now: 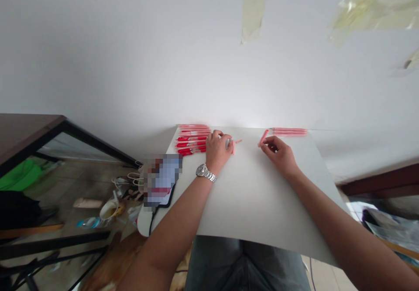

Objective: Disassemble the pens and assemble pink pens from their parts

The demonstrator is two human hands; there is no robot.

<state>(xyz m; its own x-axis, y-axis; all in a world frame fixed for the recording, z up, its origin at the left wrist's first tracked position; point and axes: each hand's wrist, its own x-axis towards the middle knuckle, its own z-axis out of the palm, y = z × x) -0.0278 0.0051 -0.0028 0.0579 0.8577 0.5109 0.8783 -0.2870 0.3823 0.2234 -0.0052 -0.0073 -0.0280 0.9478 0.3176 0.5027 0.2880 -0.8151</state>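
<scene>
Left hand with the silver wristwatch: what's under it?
A silvery part and a pink piece show at the fingertips of the left hand, on the white board; whatever the palm covers is hidden.

Red-and-pink pens point(191, 139) lay side by side in a tight row at the far edge of the table point(262, 199); farther right, a pink pen barrel point(263, 138) tilted just beside parallel, paler pink tubes point(290, 131).

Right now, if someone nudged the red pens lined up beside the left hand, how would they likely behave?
The red pens are probably light and stiff, judging by their slim, rigid-looking barrels. Their rounded shape suggests they could roll on the smooth white board. Lying close together, several may shift at once when pushed.
</scene>
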